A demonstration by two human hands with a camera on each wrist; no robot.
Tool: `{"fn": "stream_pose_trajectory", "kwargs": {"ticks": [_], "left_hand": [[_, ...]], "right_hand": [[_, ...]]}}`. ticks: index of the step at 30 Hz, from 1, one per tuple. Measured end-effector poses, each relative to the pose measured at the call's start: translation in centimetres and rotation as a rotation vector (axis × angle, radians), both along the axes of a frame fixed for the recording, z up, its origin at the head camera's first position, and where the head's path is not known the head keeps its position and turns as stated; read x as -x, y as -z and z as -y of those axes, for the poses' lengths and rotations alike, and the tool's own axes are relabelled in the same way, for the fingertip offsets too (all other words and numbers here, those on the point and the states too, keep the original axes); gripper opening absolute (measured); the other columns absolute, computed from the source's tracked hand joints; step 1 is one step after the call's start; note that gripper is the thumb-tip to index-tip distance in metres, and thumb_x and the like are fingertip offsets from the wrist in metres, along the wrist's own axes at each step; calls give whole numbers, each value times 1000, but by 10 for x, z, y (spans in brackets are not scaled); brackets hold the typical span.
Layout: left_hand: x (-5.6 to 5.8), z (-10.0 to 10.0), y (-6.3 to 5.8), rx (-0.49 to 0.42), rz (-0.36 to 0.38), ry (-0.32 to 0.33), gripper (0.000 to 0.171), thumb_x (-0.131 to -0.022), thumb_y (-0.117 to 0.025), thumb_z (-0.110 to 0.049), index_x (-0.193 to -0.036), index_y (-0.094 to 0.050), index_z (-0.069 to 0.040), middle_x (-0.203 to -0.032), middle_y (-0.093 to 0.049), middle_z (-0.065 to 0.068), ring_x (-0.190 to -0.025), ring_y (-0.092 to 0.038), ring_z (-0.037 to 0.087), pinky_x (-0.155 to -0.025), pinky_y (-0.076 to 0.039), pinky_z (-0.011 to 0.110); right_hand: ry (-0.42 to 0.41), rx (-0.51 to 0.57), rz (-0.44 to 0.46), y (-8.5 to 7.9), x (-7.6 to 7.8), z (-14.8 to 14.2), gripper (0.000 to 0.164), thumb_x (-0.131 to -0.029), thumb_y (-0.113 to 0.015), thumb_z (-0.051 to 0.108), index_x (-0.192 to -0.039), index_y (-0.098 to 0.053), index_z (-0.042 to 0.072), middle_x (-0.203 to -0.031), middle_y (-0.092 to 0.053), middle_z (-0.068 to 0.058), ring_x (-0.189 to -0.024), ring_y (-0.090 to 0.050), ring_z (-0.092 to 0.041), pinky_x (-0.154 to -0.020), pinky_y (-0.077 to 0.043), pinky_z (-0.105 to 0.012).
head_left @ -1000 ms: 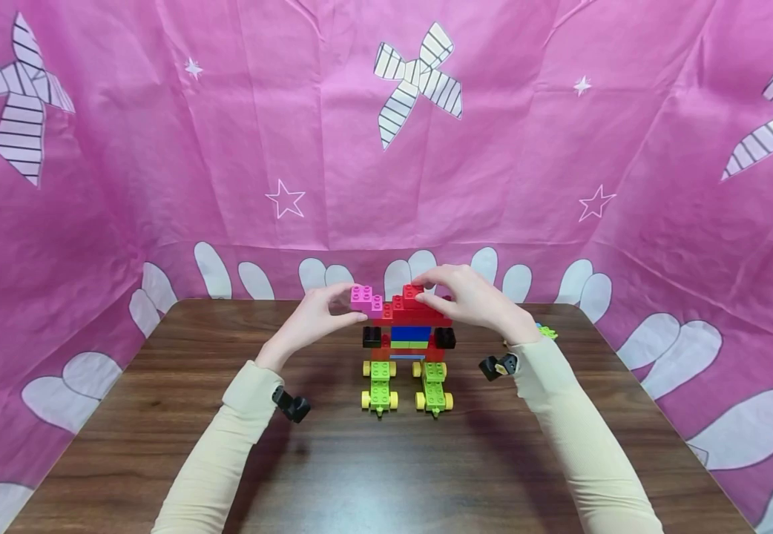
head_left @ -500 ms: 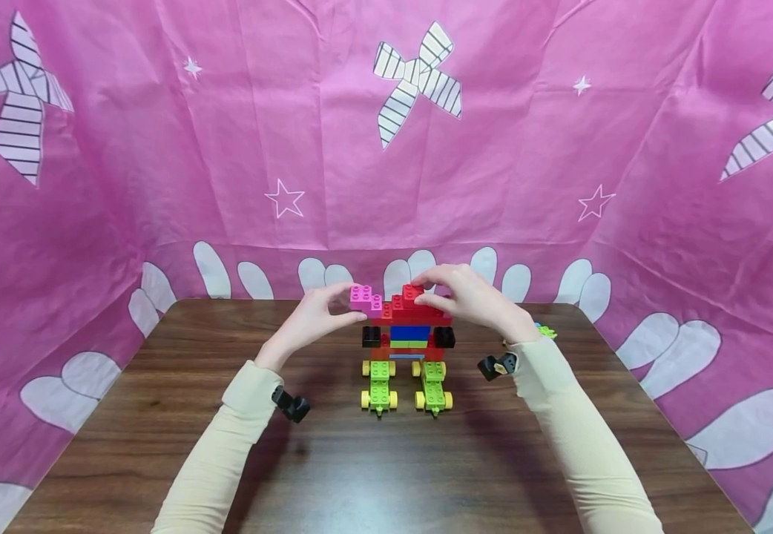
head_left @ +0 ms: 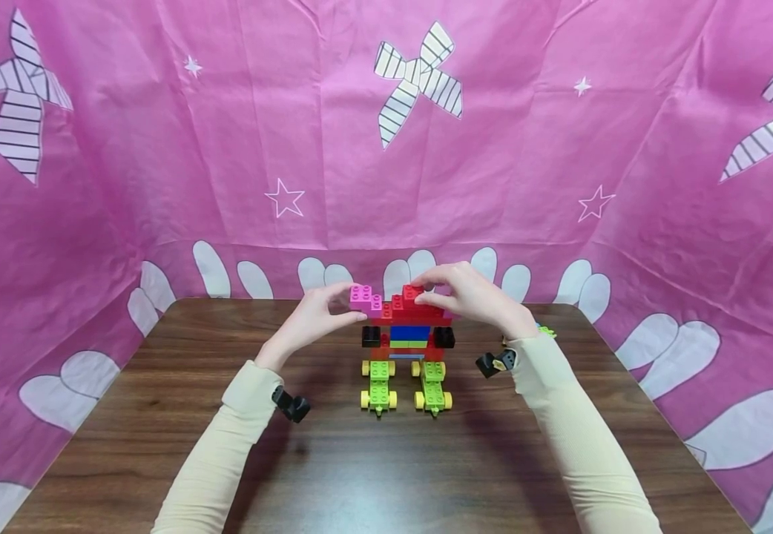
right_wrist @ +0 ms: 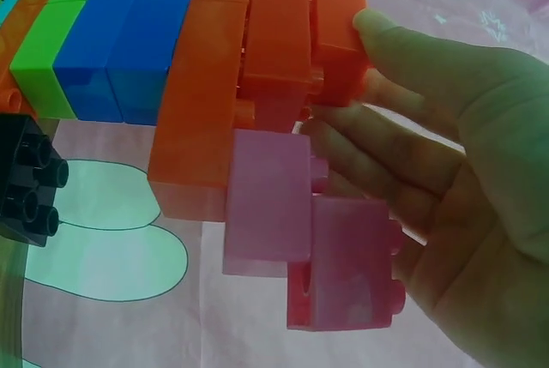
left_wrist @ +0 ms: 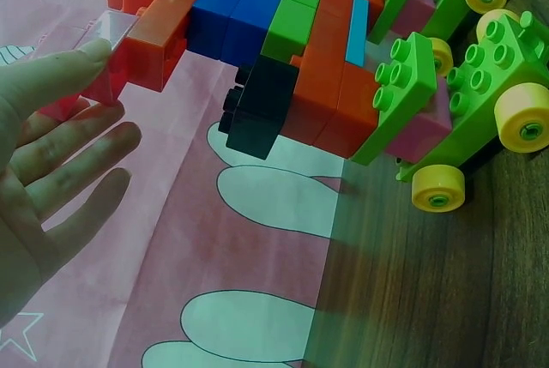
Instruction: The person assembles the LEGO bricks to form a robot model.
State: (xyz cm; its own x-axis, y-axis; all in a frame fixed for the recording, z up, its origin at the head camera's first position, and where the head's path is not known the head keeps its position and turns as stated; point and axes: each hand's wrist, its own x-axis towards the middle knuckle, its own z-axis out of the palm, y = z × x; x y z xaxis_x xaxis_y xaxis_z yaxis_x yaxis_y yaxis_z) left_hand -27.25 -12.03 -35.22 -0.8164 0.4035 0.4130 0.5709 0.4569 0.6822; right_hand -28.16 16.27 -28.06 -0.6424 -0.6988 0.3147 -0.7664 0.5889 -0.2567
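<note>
A standing figure of toy building bricks occupies the table's middle, with blue bricks (head_left: pixel 409 334) in its body and a black brick (head_left: pixel 372 337) on each side. Two lime-green wheeled bases (head_left: pixel 380 397) with yellow wheels support it. My left hand (head_left: pixel 316 319) pinches the stepped pink bricks (head_left: pixel 362 297) at the figure's upper left between thumb and fingers. With thumb and fingers, my right hand (head_left: pixel 469 297) grips the topmost red brick (head_left: pixel 412 293). In the right wrist view, pink bricks (right_wrist: pixel 352 261) step outward below that red brick (right_wrist: pixel 339 33), beside the right fingers.
A small green and blue toy piece (head_left: pixel 546 331) lies behind the right wrist, partly hidden by it. The brown wooden table (head_left: pixel 226 460) reaches back to a pink cloth (head_left: pixel 253 148) that surrounds it on three sides.
Both hands keep their holds on the bricks and the figure stays in place. The right wrist has shifted very slightly up and to the left.
</note>
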Motion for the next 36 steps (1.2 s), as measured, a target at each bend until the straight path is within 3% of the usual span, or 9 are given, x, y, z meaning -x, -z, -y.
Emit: {"fn": "stream_pose_trajectory", "kwargs": {"ticks": [10, 13, 22, 36], "left_hand": [[0, 1, -1, 4, -9, -3, 40, -80, -73, -35, -116, -61, -22, -99, -70, -3, -91, -66, 12, -93, -51, 44], [0, 1, -1, 20, -18, -13, 41, -80, -73, -36, -117, -61, -23, -100, -70, -5, -91, -66, 10, -92, -52, 40], [-3, 0, -5, 24, -5, -6, 41, -81, -73, -33, -117, -60, -20, -101, -70, -2, -92, -66, 12, -93, -52, 36], [2, 1, -2, 32, -25, -8, 43, -79, -73, -36, -117, -60, -20, -101, -70, -3, -94, -66, 11, -93, -52, 36]], "right_hand": [[-7, -12, -29, -3, -2, 2, 29, -83, -69, 31, -109, -69, 17, -102, -71, 3, -82, -63, -7, -75, -54, -26], [-11, -11, -41, -3, -2, 3, 28, -82, -71, 30, -107, -70, 17, -102, -71, 3, -80, -62, -8, -71, -53, -26], [-17, -34, -34, -5, -1, 3, 27, -84, -69, 31, -107, -70, 17, -104, -71, 2, -93, -65, -14, -80, -54, -30], [-2, -64, -153, -3, -6, 7, 28, -80, -74, 30, -104, -69, 16, -99, -69, 2, -88, -63, -13, -78, -55, -30]]}}
